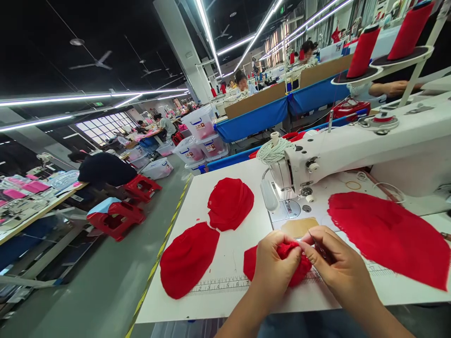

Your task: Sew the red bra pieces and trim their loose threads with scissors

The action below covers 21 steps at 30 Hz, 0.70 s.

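My left hand (276,265) is closed on a bunched piece of red fabric (298,272) at the table's front edge. Close against it, my right hand (336,263) pinches at the fabric's upper edge. A slim dark metal tool (321,249) lies within the right hand's fingers, mostly hidden; its kind is unclear. Left of the hands lie a rounded stack of red fabric pieces (230,204) and another red stack (190,260). To the right, a larger red fabric panel (391,237) is spread out. The white sewing machine (338,152) stands just beyond my hands.
A printed ruler scale (218,285) runs along the white table (179,310). Red thread cones (364,51) stand above the machine. Clear plastic bins (199,122) are stacked beyond the table. Red stools (118,218) and a bent-over person (105,169) are across the aisle.
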{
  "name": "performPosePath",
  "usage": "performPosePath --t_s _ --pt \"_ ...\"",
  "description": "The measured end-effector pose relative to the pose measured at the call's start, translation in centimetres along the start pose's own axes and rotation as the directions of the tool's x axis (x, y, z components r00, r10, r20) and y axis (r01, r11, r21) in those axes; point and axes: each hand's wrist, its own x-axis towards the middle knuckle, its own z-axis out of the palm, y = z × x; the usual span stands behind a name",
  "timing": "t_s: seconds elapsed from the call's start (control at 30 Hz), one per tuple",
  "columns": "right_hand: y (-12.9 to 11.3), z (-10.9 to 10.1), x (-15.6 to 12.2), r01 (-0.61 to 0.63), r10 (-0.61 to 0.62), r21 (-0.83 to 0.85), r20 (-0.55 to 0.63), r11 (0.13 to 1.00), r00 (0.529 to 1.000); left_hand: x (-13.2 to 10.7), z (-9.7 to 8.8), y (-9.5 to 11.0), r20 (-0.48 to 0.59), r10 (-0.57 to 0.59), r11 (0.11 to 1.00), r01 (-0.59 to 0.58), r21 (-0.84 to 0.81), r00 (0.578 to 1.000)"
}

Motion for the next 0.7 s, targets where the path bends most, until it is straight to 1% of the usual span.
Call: performPosePath --t_s 0.17,0.23,0.3,0.4,0.47,0.53,0.63,0.7 --pt "0.5 -0.5 0.5 0.041 -0.044 -0.043 -0.068 0.998 0.997 0.0 -0.1 -0.1 -0.019 0.02 1.0 -0.019 0.02 1.0" --pt "0.2 -0.9 0.5 0.024 -0.026 -0.026 -0.054 0.999 0.998 0.0 -0.2 -0.1 -0.026 0.035 0.999 -0.034 0.032 0.999" --pt "-0.3 -1.0 0.4 -0.01 0.01 -0.005 -0.016 1.0 1.0 0.0 -0.2 -0.1 -0.034 0.051 0.998 -0.05 0.043 0.998" --pt "-0.8 -0.8 -0.1 -0.076 0.076 0.001 0.006 0.997 0.997 0.0 -0.1 -0.2 -0.058 0.083 0.995 -0.08 0.059 0.995" --pt "-0.7 -0.6 -0.4 -0.085 0.085 -0.018 0.014 0.996 0.996 0.0 0.0 -0.2 -0.059 0.104 0.993 -0.1 0.068 0.993" --pt "-0.4 -0.3 -0.5 -0.028 0.028 -0.033 0.011 0.999 1.0 0.0 0.2 -0.3 -0.052 0.121 0.989 -0.116 0.088 0.991" --pt "0.2 -0.1 -0.2 0.09 -0.09 -0.035 -0.003 0.995 0.996 -0.1 0.4 -0.3 -0.036 0.143 0.98 -0.136 0.142 0.989" --pt "0.6 0.0 0.0 0.112 -0.113 -0.039 -0.029 0.993 0.993 -0.2 0.4 -0.4 -0.015 0.148 0.975 -0.144 0.17 0.989"
